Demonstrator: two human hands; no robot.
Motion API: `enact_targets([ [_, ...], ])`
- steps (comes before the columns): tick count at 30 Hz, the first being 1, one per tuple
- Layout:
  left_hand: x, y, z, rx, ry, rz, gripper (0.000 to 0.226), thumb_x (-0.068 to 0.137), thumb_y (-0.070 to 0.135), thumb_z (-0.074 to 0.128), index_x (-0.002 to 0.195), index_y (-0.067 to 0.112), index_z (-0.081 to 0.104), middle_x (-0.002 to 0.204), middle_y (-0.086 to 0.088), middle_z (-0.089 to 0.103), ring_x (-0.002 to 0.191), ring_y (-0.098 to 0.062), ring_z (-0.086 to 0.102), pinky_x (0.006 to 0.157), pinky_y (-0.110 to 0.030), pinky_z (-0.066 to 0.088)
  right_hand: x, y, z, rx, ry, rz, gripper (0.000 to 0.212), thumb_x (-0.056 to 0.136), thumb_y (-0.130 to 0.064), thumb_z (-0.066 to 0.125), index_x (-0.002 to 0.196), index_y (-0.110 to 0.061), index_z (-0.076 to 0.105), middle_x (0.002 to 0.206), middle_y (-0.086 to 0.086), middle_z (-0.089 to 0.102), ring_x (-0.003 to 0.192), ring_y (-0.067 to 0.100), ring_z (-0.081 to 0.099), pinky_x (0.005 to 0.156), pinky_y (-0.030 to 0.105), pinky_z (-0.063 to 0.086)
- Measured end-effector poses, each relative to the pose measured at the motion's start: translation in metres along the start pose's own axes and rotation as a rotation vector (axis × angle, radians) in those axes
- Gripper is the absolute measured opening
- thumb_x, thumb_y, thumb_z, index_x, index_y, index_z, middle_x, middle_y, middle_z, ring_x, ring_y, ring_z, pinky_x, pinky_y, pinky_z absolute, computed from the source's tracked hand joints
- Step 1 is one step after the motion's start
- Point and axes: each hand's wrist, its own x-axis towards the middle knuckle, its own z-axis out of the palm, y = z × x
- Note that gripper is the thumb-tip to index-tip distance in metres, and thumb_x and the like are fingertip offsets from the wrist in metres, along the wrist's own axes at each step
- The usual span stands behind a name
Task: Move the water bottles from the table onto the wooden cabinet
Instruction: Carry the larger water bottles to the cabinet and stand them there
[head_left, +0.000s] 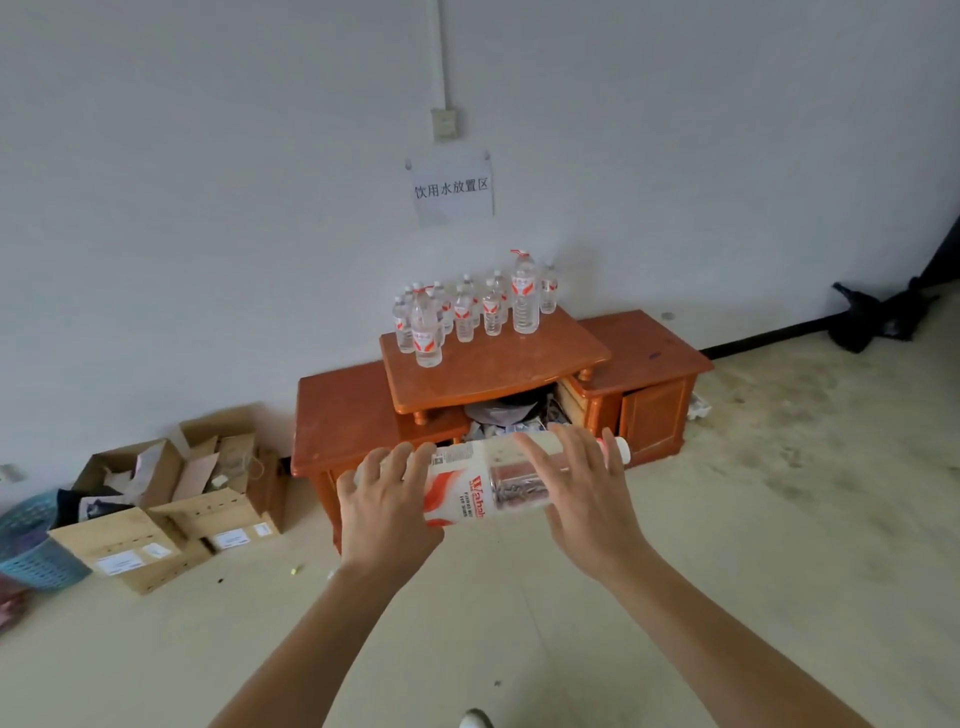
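A large clear water bottle (483, 483) with a red and white label lies sideways in the air between my hands, cap pointing right. My left hand (382, 501) holds its base end with fingers curled over it. My right hand (582, 493) holds its neck end, fingers spread over the top. Ahead stands the wooden cabinet (498, 364) against the white wall. On its raised top sit several small bottles (462, 312), plus a taller one (524, 293) with a red cap. The table is out of view.
Open cardboard boxes (182, 499) and a blue plastic basket (26, 545) sit on the floor at the left. A paper sign (452, 189) hangs on the wall above the cabinet. Dark bags (878, 317) lie at the far right. Clutter fills the cabinet's open middle compartment (511, 415).
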Motion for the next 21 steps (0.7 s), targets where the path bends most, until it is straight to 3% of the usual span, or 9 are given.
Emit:
enact_targets([
  [3,0.080,-0.020,0.038,0.005,0.000,0.007,0.102,0.050,0.067,0.086,0.136,0.024,0.048,0.128,0.000,0.062,0.118,-0.029,0.056,0.089,-0.058,0.047,0.068,0.023,0.044,-0.018,0.016,-0.010,0.096,0.076,-0.007,0.079,0.156,-0.030,0.031,0.145,0.015,0.045,0.138,0.036,0.043,0.118,0.062,0.024],
  [11,0.277,-0.029,0.101,-0.062,-0.079,0.062,0.096,0.046,0.044,0.090,0.132,0.026,0.051,0.129,-0.001,0.062,0.120,-0.031,0.055,0.090,-0.056,0.045,0.231,0.105,0.101,-0.070,0.029,0.059,0.103,0.066,-0.010,0.089,0.151,-0.032,0.036,0.143,0.013,0.050,0.134,0.034,0.048,0.115,0.061,0.031],
  [21,0.460,-0.009,0.209,-0.084,-0.084,0.143,0.094,0.048,0.057,0.088,0.131,0.024,0.055,0.129,-0.001,0.063,0.120,-0.032,0.056,0.089,-0.054,0.047,0.358,0.218,0.201,-0.061,-0.012,0.149,0.107,0.065,-0.013,0.091,0.154,-0.033,0.035,0.146,0.013,0.050,0.137,0.033,0.046,0.115,0.063,0.033],
])
